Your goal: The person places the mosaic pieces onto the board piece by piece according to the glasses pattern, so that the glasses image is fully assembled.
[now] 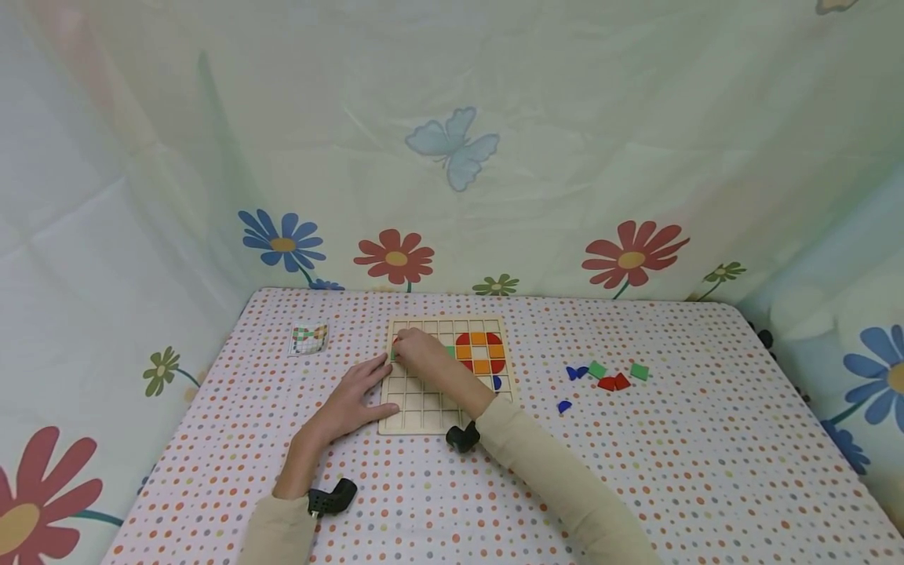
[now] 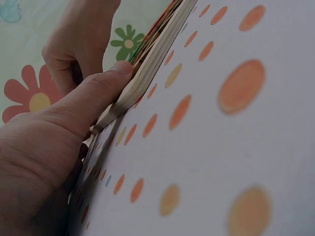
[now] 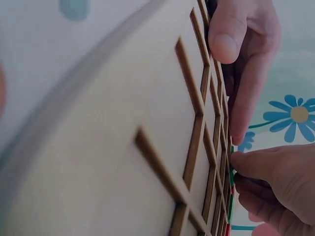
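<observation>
A square wooden grid board [image 1: 417, 424] lies on the table with coloured flat pieces in some cells. My right hand [image 1: 427, 357] reaches across to its upper left cells, fingers curled. In the right wrist view its thumb and finger pinch at a green piece [image 3: 232, 167], mostly hidden. My left hand [image 1: 349, 400] rests at the board's left edge, fingers extended and thumb on the rim, as the left wrist view shows. Red pieces [image 1: 497, 366] and orange pieces [image 1: 481, 366] form a ring at the upper right, with a blue piece [image 1: 497, 382] below.
Right of the board lie loose green squares [image 1: 639, 372], red pieces [image 1: 614, 383] and blue pieces [image 1: 564, 406]. A small pattern card [image 1: 308, 339] lies to the left. A dotted cloth covers the table [image 1: 706, 455], and a flowered curtain [image 1: 537, 204] hangs behind.
</observation>
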The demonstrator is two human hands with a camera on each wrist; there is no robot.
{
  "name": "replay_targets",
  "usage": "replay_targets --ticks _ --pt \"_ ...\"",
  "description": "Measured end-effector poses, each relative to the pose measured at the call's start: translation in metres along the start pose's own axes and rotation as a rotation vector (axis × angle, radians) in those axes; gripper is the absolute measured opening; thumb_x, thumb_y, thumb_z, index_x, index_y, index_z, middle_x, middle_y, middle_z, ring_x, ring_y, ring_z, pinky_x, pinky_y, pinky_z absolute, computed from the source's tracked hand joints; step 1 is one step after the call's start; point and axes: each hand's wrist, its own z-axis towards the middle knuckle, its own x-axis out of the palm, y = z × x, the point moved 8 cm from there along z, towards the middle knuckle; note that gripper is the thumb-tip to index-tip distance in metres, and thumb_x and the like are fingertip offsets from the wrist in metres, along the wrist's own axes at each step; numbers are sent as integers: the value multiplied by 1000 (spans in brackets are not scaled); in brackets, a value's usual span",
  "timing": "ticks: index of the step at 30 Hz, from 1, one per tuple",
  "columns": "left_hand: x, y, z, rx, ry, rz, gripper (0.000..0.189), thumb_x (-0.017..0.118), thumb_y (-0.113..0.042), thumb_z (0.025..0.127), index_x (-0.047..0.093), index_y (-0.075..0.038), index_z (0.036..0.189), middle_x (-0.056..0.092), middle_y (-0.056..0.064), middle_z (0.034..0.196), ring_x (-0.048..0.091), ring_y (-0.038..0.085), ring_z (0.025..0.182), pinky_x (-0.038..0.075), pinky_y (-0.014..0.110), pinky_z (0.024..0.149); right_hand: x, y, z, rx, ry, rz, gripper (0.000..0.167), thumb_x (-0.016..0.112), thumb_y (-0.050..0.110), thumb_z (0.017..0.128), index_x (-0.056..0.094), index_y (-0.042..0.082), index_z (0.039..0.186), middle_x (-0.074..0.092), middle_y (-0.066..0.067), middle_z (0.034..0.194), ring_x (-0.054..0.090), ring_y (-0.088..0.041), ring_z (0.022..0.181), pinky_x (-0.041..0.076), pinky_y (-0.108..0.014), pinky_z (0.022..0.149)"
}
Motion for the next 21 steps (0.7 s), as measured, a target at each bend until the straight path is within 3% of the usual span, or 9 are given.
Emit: replay_targets --ticks 6,21 --pt "0 1 -1 4 -2 2 79 72 -44 86 38 -12 150 25 7 162 21 34 149 26 60 115 -1 0 0 -22 3 -4 16 62 16 96 76 12 90 63 -1 90 58 -14 82 51 -22 69" --pt "1 1 0 -6 -2 1 79 71 -46 86 37 -14 151 24 5 162 21 33 149 28 59 114 -1 1 0 -29 19 -10 19 57 12 98 75 11 92 66 -3 95 62 -17 86 53 -24 73"
